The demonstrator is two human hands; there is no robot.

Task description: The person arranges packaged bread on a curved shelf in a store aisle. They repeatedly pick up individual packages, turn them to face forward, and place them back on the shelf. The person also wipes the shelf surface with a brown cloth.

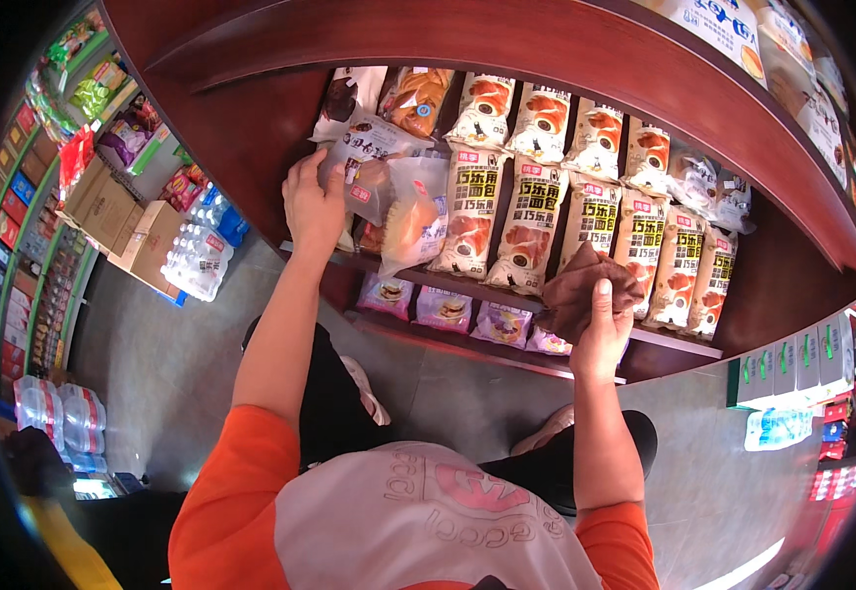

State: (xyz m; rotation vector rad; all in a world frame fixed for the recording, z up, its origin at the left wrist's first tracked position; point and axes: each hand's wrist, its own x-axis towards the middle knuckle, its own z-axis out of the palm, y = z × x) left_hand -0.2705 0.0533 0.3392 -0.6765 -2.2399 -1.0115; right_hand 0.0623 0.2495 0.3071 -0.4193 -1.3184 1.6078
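My left hand (315,203) is at the left end of a dark red wooden shelf, its thumb and fingers around the edge of a clear-bagged bread (372,166). Beside that bag, a second clear bag with a pale bread (414,214) leans over the packs. My right hand (605,324) grips a crumpled brown cloth (586,284) in front of the shelf. The cloth hides parts of the packs behind it. Several upright cream bread packs (468,214) stand in two rows across the shelf.
An upper wooden shelf edge (472,44) curves above my hands. On the lower shelf lie purple snack packs (442,306). To the left are cardboard boxes (114,214), bottled water (198,262) and stocked shelving (18,221). Gift boxes (789,365) stand at the right.
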